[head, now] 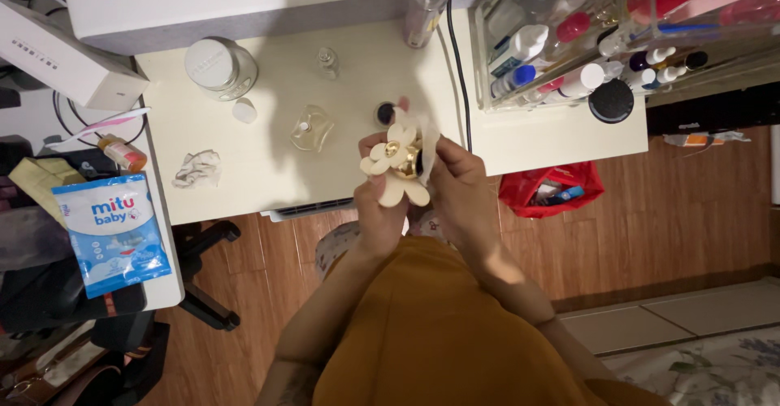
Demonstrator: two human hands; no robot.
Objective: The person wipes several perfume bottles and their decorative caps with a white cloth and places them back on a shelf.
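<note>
We see a cream flower-shaped cap with a gold centre held up in front of the desk edge, near the middle of the view. Our left hand comes up from six o'clock, its fingers curled shut around the lower petals. Our right hand closes in from three o'clock, fingers bent and pinching a white tissue against the cap's side. The two hands sit close together around the cap.

At eleven o'clock from the cap, a small clear glass bottle stands uncapped on the cream desk; we cannot tell what is in it. Just at twelve o'clock lies a small dark round lid. Further toward twelve stands a tiny clear vial, and beyond it a tall spray bottle with a gold top. At ten o'clock sits a white jar with its lid on, a small white cap beside it. At nine o'clock lies a crumpled tissue.

At two o'clock a clear acrylic organiser holds many small bottles and tubes with white, blue and pink caps, crowded together. A black round lid lies at its near edge. At three o'clock, on the wooden floor, a red bag stands open with small packets inside. Far at nine o'clock a blue and white wipes pack rests on a side surface.
</note>
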